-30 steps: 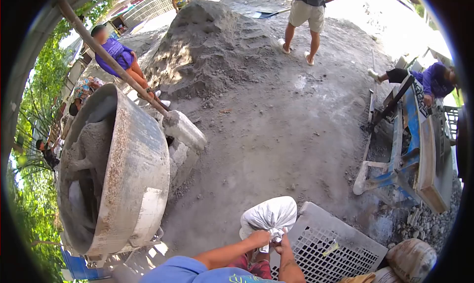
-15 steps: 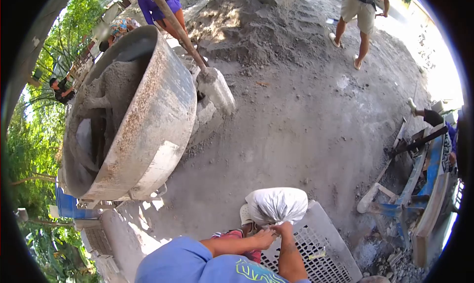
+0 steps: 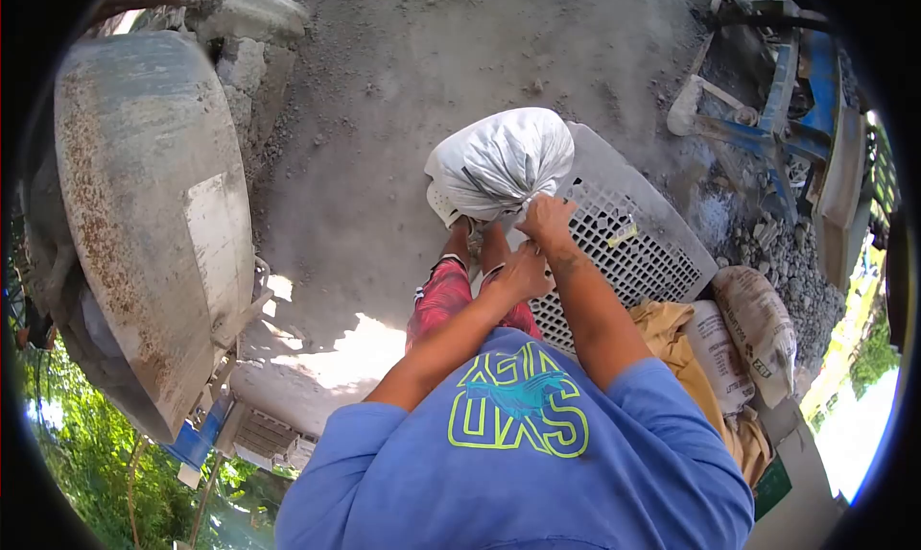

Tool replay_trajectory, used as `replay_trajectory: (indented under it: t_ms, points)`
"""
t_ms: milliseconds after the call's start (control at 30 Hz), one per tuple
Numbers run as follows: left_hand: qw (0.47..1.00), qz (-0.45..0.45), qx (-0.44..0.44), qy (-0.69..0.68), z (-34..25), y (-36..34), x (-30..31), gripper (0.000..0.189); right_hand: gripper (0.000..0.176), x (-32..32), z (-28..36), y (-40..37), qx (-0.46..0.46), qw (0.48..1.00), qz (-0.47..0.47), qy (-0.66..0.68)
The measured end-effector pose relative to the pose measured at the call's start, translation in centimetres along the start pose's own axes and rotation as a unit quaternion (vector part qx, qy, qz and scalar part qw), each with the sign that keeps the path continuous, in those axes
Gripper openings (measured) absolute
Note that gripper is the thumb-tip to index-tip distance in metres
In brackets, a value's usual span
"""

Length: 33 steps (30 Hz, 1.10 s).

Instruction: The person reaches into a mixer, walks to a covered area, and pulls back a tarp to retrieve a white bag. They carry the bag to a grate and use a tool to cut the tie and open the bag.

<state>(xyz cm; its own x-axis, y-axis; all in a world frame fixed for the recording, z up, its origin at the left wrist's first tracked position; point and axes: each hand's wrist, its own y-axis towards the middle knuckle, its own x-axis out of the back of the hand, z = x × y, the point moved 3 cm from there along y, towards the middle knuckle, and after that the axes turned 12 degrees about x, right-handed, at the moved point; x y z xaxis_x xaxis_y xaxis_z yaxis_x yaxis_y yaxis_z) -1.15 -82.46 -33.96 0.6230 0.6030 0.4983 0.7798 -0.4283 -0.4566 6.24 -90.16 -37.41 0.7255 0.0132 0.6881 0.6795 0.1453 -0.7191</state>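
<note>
A filled white sack [image 3: 504, 161], its mouth gathered into a neck, rests in front of my feet beside a pale perforated plastic panel [image 3: 662, 233]. My right hand [image 3: 548, 220] is closed around the gathered neck. Just below it, close to my right wrist, my left hand [image 3: 523, 273] is closed. Whatever the left fingers hold is hidden.
To the left stands a rusty concrete mixer drum [image 3: 144, 214], with a cement-caked shovel blade [image 3: 251, 11] behind it. Several printed bags [image 3: 753, 324] lie at right, near gravel [image 3: 796, 272] and a blue metal frame [image 3: 782, 132].
My view has tilted down, so the sack and hands sit higher in the picture and the other people are out of view. My left hand has moved from the sack's neck toward my body.
</note>
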Motion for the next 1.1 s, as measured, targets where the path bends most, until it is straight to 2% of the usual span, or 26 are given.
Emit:
replay_trajectory:
  t_ms: [67, 133, 200, 233, 267, 300, 367, 433, 467, 533, 600, 633, 700, 733, 833, 867, 900, 933, 967, 1000, 1033, 1100]
  points:
    - [0.999, 0.019, 0.036, -0.010, 0.9, -0.3, 0.2, 0.046, 0.039, -0.7, -0.6, -0.2, -0.037, 0.993, -0.045, 0.098]
    - [0.997, -0.016, -0.039, -0.070, 2.0, -0.3, 2.1, 0.029, 0.037, -2.0, -1.0, 0.6, -0.054, 0.989, -0.035, 0.130]
    - [0.989, -0.066, 0.094, -0.094, 4.6, 0.5, 3.2, 0.018, 0.034, -2.1, -1.2, 1.1, -0.066, 0.977, -0.020, 0.203]
    - [0.975, -0.125, 0.136, -0.126, 5.5, 0.8, 3.7, 0.017, 0.034, -1.8, -1.6, 1.3, -0.070, 0.978, -0.012, 0.197]
    - [0.960, -0.135, 0.171, -0.174, 6.1, 1.5, 3.8, 0.014, 0.033, -1.4, -1.7, 2.0, -0.020, 0.979, 0.048, 0.198]
    - [0.958, -0.137, 0.173, -0.183, 6.2, 2.1, 3.7, 0.014, 0.033, -0.9, -1.5, 2.3, 0.030, 0.974, 0.107, 0.197]
    - [0.949, -0.193, 0.158, -0.194, 6.1, 2.9, 3.9, 0.016, 0.033, 0.5, -2.2, 2.7, 0.035, 0.978, 0.112, 0.171]
    - [0.947, -0.180, 0.183, -0.195, 5.8, 3.5, 3.4, 0.019, 0.030, 0.4, -2.9, 2.9, 0.001, 0.905, 0.284, 0.318]
    - [0.943, -0.172, 0.200, -0.203, 5.9, 4.0, 3.1, 0.019, 0.028, 0.6, -3.0, 2.5, -0.039, 0.850, 0.293, 0.436]
    - [0.938, -0.165, 0.219, -0.214, 6.3, 4.4, 2.9, 0.019, 0.027, 0.1, -3.3, 2.7, -0.039, 0.838, 0.278, 0.468]
    - [0.966, -0.188, 0.149, -0.094, 5.9, 4.5, 3.2, 0.017, 0.022, 0.2, -3.6, 3.0, -0.034, 0.827, 0.262, 0.496]
    - [0.965, -0.189, 0.154, -0.100, 5.8, 4.3, 3.2, 0.017, 0.022, 0.2, -3.9, 3.0, -0.035, 0.829, 0.267, 0.491]
    - [0.969, -0.213, 0.126, -0.029, 5.7, 4.1, 2.9, 0.015, 0.018, 0.3, -3.8, 2.8, -0.096, 0.765, 0.302, 0.561]
    - [0.968, -0.214, 0.129, -0.031, 5.9, 4.1, 2.7, 0.015, 0.016, -1.4, -4.4, 3.6, -0.097, 0.752, 0.314, 0.571]
    - [0.970, -0.198, 0.133, -0.054, 6.3, 4.5, 2.2, 0.018, 0.016, 0.3, -3.9, 3.3, -0.097, 0.746, 0.333, 0.568]
    - [0.957, -0.146, 0.158, -0.194, 6.6, 4.6, 2.0, 0.020, 0.016, 0.3, -4.0, 3.3, -0.099, 0.748, 0.335, 0.564]
    - [0.923, -0.090, 0.179, -0.329, 6.8, 4.7, 1.8, 0.021, 0.016, 0.2, -4.1, 3.2, -0.098, 0.740, 0.339, 0.572]
    - [0.922, -0.092, 0.180, -0.331, 6.7, 4.8, 2.0, 0.021, 0.016, 0.2, -4.0, 3.3, -0.095, 0.732, 0.343, 0.581]
    - [0.808, -0.043, 0.262, -0.527, 7.3, 4.8, 1.5, 0.021, 0.016, 0.0, -4.0, 3.3, -0.094, 0.733, 0.344, 0.579]
    - [0.645, 0.009, 0.327, -0.691, 7.4, 4.8, 0.8, 0.020, 0.016, -0.1, -4.0, 3.3, -0.085, 0.736, 0.342, 0.579]
    - [0.644, 0.009, 0.326, -0.692, 7.4, 5.0, 0.9, 0.020, 0.016, -0.2, -4.1, 3.3, -0.076, 0.739, 0.339, 0.578]
    - [0.708, -0.015, 0.322, -0.629, 7.3, 5.4, 0.4, 0.015, 0.017, -0.3, -4.0, 3.1, -0.070, 0.744, 0.331, 0.576]
